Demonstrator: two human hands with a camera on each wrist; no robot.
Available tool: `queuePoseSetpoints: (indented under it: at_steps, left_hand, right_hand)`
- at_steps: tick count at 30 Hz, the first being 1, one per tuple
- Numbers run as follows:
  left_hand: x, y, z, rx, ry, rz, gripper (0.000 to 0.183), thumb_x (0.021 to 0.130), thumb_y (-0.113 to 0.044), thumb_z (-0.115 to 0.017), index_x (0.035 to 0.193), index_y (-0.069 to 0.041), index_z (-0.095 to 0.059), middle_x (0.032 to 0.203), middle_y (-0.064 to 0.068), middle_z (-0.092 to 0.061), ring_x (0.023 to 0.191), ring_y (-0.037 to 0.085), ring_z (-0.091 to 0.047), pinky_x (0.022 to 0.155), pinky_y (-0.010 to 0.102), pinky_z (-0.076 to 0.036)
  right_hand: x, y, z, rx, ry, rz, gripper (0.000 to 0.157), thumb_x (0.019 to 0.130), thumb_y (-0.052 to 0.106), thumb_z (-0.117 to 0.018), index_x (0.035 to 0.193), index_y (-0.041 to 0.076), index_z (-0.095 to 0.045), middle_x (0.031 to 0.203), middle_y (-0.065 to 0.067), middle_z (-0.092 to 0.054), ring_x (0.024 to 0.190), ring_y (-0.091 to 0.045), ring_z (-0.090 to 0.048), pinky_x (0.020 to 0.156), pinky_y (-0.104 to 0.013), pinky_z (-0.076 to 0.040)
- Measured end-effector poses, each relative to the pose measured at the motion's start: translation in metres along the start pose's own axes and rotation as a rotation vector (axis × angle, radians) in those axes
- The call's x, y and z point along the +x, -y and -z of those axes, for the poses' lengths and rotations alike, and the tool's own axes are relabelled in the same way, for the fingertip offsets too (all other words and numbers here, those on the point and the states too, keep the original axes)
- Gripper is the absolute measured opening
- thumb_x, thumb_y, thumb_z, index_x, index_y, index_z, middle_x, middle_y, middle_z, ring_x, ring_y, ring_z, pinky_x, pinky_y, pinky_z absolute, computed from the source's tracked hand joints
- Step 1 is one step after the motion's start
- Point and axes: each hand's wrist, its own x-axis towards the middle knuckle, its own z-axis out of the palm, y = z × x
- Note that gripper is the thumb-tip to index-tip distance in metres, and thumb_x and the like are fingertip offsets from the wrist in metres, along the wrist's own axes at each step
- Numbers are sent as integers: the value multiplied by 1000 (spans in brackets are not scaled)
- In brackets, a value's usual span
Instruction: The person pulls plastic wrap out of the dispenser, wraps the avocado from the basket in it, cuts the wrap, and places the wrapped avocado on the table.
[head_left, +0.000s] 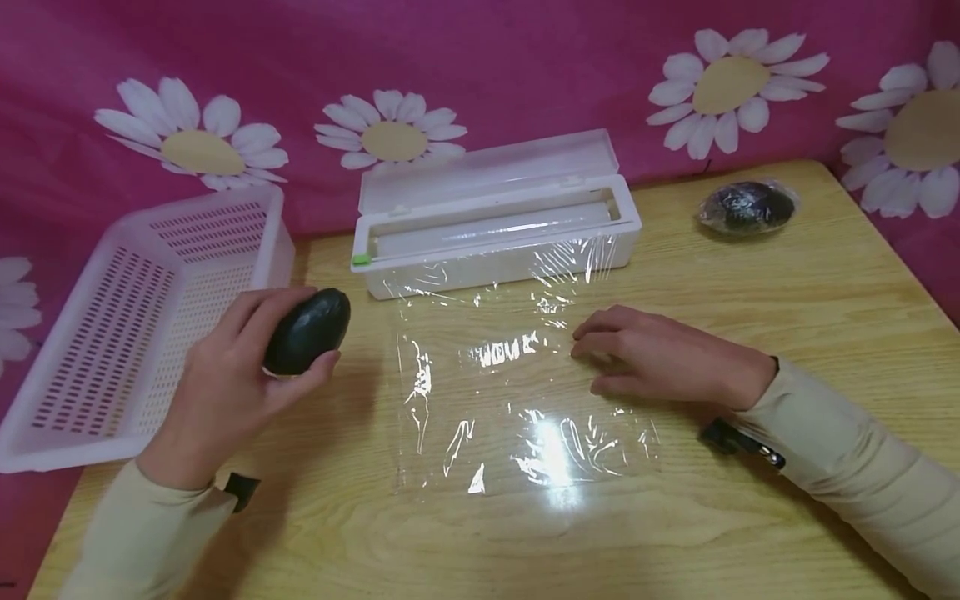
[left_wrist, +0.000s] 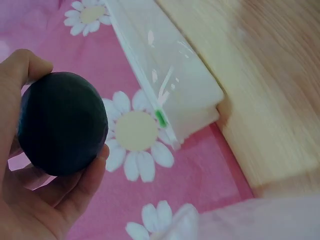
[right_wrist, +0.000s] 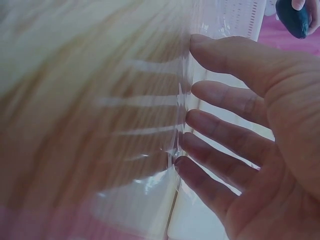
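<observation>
My left hand (head_left: 225,379) grips a dark green avocado (head_left: 307,332) above the table, thumb on one side and fingers round the other. In the left wrist view the same avocado (left_wrist: 62,124) looks nearly black. A clear sheet of cling film (head_left: 502,354) runs from the white dispenser box (head_left: 498,267) down over the table, glossy and slightly wrinkled. Extended fingers of my right hand (head_left: 660,354) touch the film near its right side; in the right wrist view the fingertips (right_wrist: 200,90) rest against it. The box's lid (head_left: 495,171) stands raised, with the film roll (head_left: 502,229) inside.
A second dark avocado (head_left: 750,207), wrapped in film, lies at the table's back right. To the left stands a white slotted basket (head_left: 282,242), close to my left hand. Behind the table hangs a pink cloth (head_left: 525,75) with daisies.
</observation>
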Motion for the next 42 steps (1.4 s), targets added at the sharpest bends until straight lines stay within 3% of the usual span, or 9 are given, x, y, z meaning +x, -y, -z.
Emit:
queuePoseSetpoints:
  at_steps: [11,24,42]
  left_hand:
    - [11,-23,-18,-88,17,-90,66,75,-20,-87,135,-10,-63,125,14,-66,107,30,-70,83,51,-64]
    - [17,-41,-52,-154,141,-171,63,81,-31,-84,137,-13,-62,127,11,-65,105,29,-72,85,46,-64]
    - [15,-63,-95,-228,346,-144,62,86,-44,-81,141,-26,-60,133,0,-63,112,20,-69,92,40,-62]
  right_hand:
    - [-2,0,1,-2,-4,7,41,93,27,-77,130,12,-70,139,-11,-65,131,-29,-59,109,-50,-53]
    - [-1,-2,-1,-26,-25,27,39,93,27,-78,128,11,-72,137,-11,-66,128,-28,-61,108,-48,-54]
    - [0,-3,-3,-43,-21,31,41,92,29,-78,129,12,-71,138,-10,-65,128,-28,-61,107,-48,-55]
